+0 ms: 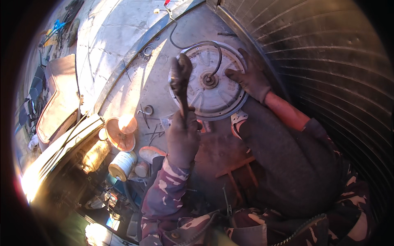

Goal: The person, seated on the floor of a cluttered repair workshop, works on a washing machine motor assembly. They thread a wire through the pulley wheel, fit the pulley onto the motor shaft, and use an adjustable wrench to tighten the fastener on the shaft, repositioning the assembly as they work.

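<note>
- Metal throughout — the round hub motor (209,84) looks like cast alloy with ribs radiating from its centre, so I judge it heavy, stiff and unlikely to give under pressure; the rim is the natural place to grip, since the ribbed face offers little purchase.
- Hub motor's place: flat on the concrete floor (123,37), near the corrugated shutter (328,61) on the person's right, with a black cable (193,44) curling out of its axle.
- Right hand (250,80), in a dark glove, lies pressed palm-down on the right side of the disc, fingers spread toward the axle — touching it, steadying.
- Left hand (182,139), also gloved, is closed around the handle of a ratchet wrench (180,82); the tool's head stands raised over the disc's left edge, whether touching it I cannot tell.
- Wrench judged stiff, fairly heavy, possibly greasy — best held low on the handle.
- Loose bits near the floor's left side: an orange disc (121,133), a white tin (122,165), small hand tools (150,119).
</note>
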{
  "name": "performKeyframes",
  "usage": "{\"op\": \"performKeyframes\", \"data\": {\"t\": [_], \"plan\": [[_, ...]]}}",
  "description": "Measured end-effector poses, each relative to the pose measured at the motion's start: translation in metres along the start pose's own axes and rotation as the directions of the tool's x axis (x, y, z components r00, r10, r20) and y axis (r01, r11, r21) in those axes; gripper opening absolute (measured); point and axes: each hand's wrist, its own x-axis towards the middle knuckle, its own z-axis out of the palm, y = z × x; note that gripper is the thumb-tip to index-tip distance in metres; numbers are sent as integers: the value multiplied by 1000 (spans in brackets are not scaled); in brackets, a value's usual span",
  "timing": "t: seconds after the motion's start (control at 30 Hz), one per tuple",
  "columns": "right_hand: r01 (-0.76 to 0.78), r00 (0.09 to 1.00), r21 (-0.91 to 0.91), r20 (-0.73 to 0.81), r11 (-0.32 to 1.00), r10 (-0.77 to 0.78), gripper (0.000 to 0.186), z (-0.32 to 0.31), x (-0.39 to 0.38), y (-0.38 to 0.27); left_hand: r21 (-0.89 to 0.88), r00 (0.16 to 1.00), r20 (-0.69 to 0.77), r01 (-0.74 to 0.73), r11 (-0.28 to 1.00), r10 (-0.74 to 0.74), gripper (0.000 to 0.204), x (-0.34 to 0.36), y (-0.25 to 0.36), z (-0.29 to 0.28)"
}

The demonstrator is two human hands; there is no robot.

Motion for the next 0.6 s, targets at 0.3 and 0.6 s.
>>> {"op": "performKeyframes", "data": {"t": [0.3, 0.6], "plan": [[22, 1000, 65, -11, 998, -22, 114, -4, 5, 21, -29, 998, 13, 56, 998, -56, 36, 1, 0, 1], [133, 990, 98, 28, 986, -136, 103, -8, 7, 16, -156, 985, 96, 158, 975, -144, 31, 1, -23, -2]]}}
